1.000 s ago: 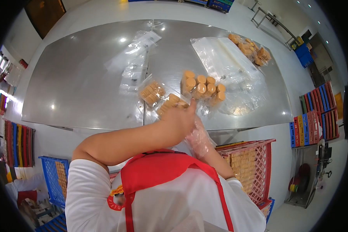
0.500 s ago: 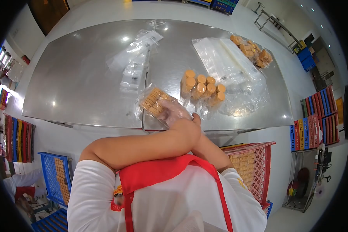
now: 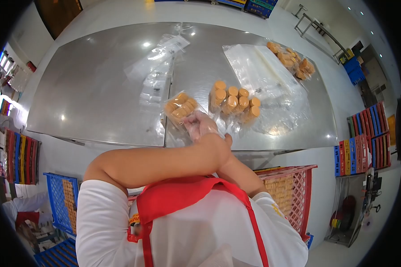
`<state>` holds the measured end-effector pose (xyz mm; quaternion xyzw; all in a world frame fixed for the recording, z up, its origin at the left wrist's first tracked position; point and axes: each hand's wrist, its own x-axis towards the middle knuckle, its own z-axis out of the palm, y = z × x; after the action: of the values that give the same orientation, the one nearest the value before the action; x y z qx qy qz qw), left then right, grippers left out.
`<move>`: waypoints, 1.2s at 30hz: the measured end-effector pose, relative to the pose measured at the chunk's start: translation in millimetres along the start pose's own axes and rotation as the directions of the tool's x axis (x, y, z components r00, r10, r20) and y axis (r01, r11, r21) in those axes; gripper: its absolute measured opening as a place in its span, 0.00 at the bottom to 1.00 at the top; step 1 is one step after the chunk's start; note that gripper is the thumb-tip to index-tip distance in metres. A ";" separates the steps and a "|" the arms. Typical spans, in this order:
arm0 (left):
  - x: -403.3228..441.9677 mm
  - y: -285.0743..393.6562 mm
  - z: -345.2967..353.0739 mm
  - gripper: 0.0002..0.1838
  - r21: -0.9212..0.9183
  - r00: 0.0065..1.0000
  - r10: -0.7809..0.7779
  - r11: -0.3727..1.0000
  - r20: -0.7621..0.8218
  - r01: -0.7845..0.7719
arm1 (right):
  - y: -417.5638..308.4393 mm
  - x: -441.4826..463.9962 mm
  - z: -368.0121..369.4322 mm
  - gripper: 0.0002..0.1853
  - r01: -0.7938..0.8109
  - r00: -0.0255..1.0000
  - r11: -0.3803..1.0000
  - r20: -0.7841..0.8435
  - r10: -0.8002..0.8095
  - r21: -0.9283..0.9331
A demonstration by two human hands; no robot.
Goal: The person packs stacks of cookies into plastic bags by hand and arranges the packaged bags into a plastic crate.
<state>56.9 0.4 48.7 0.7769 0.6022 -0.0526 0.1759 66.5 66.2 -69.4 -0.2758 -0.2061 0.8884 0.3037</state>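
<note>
A clear plastic bag of round biscuits [image 3: 181, 105] is tilted up off the steel table, just left of its centre. My arms are crossed, so which hand is which is hard to tell. The gloved hand [image 3: 200, 125], which looks like my right hand, has its fingers closed on the bag's near end. My left forearm lies across the wrist. My left hand [image 3: 227, 139] is mostly hidden, apart from what looks like one finger. Just right of the gloved hand stand several bagged stacks of biscuits [image 3: 231, 101].
Flat clear bags [image 3: 258, 66] and filled biscuit packs [image 3: 292, 58] lie at the table's back right. More bags [image 3: 156, 80] lie along the seam of the steel table [image 3: 98, 84]. A red crate [image 3: 305, 200] of biscuits and a blue crate [image 3: 55, 200] flank my body.
The bag of biscuits has turned and tipped up, showing the round faces instead of the edges. The gloved hand has shifted slightly toward the bag's near end.
</note>
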 end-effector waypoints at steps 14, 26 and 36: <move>-7.2 -12.8 33.7 0.27 0.026 0.856 0.320 0.940 -0.405 -0.339 | 24.8 17.5 -6.4 0.06 0.561 0.637 -0.280 0.622 -0.456 -0.779; -22.3 -86.5 94.4 0.29 -0.533 0.288 -0.453 0.768 -0.844 -0.354 | 27.1 32.2 -15.8 0.11 0.652 0.725 0.234 0.502 -0.473 -0.721; 47.8 -134.7 125.9 0.40 -0.859 0.396 -0.840 0.149 -0.371 -0.489 | 33.3 71.2 12.3 0.11 -0.034 0.976 0.995 0.211 0.053 -0.094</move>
<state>-42.3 30.5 -111.0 0.2440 0.5793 0.7322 0.2623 -2.5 85.9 -103.8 -0.1966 -0.2713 0.9091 0.2476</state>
